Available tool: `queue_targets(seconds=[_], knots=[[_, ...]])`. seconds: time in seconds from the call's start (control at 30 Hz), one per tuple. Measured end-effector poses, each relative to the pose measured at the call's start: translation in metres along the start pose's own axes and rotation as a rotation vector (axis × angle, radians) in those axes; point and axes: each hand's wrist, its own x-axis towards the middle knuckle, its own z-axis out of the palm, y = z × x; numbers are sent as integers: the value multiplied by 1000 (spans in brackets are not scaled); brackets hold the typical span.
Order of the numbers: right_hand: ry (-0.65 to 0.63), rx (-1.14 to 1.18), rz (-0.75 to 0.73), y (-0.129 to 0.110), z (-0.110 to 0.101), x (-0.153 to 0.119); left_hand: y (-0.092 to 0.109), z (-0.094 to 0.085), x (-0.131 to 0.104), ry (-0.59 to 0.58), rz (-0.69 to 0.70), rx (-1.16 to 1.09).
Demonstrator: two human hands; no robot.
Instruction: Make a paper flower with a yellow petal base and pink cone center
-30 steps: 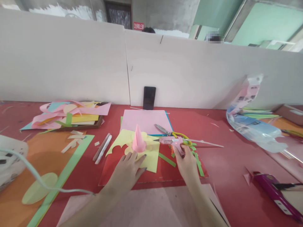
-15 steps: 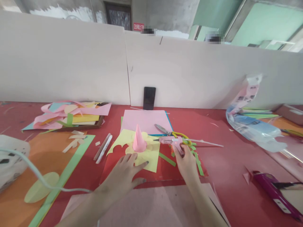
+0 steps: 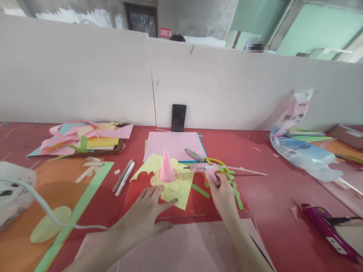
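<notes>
A pink paper cone (image 3: pixel 167 170) stands upright on a yellow flower-shaped paper (image 3: pixel 154 180), on top of a cut yellow sheet (image 3: pixel 181 194). My left hand (image 3: pixel 149 207) is open, fingers spread, its fingertips over the near edge of the flower and sheet. In my right hand (image 3: pixel 222 192) is a pink glue gun (image 3: pixel 202 167), its nozzle pointing left toward the cone but apart from it. A long clear glue stick (image 3: pixel 246 171) sticks out of the gun's rear. Scissors (image 3: pixel 195 154) with yellow handles lie just behind the gun, partly hidden by it.
A pink sheet (image 3: pixel 172 145) lies behind the cone, with a phone (image 3: pixel 178 118) leaning on the white partition (image 3: pixel 212 87). Two pens (image 3: pixel 124 179) and a tray of paper scraps (image 3: pixel 113 150) are left. A purple power strip (image 3: pixel 329 230) and plastic bag (image 3: pixel 309 151) are right.
The yellow sheet has turned slightly and shifted a little to the right under the cone. My left hand has moved slightly with it. The glue gun stays almost still.
</notes>
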Motion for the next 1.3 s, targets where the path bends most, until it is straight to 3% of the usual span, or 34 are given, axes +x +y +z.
queue_targets(seconds=[0.7, 0.9, 1.07, 1.2, 1.3], knots=[[-3, 0, -12, -1, 1, 0, -7, 1, -11, -55, -67, -110], [-6, -4, -8, 0, 1, 0, -5, -9, -6, -32, -39, -219], [-5, 2, 4, 1, 2, 1, -1, -9, 23, 191, -81, -666], [-6, -16, -3, 2, 2, 1, -3, 7, 43, 284, -251, -1289], [-13, -22, -1, 2, 3, 2, -4, 17, 46, 293, -298, -1639]])
